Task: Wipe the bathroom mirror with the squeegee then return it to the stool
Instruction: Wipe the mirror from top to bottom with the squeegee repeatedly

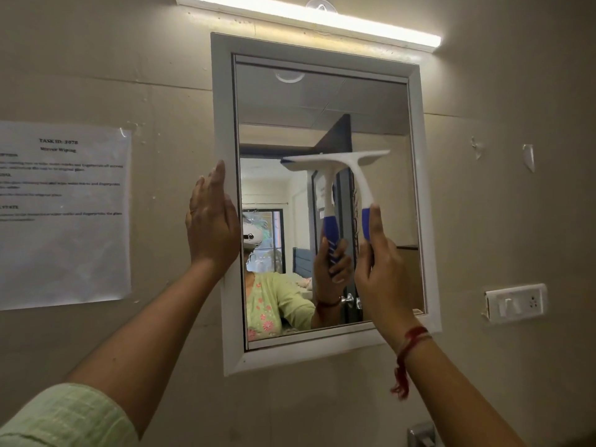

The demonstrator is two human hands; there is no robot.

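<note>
Pale green fabric of a sleeve (64,417) fills the picture at 7 o'clock, nearest the camera, and from it the bare forearm rises to the left hand (211,221), which lies flat and open, fingers together, pressed against the left side of the white moulded frame (225,285) at about 9 o'clock of the glass, holding nothing. At 5 o'clock the other forearm, with a red thread tied at the wrist (409,350), climbs to the right hand (379,262), whose grip is clamped round the blue lower part of the white-and-blue plastic squeegee (338,162). That tool stands upright, its long white blade lying level across the rectangular wall mirror (322,101), a little above the middle; whether the edge actually touches the glass I cannot tell. Further off, a printed paper sheet (64,214) is taped to the beige wall at 9 o'clock, a white switch plate (516,301) sits at 3 o'clock, and a glowing tube light (309,19) runs along 12 o'clock. No stool shows. Wiping looks to be the step in hand; the next move probably calls for even pressure and a straight downward pull, with the frame steadied.
</note>
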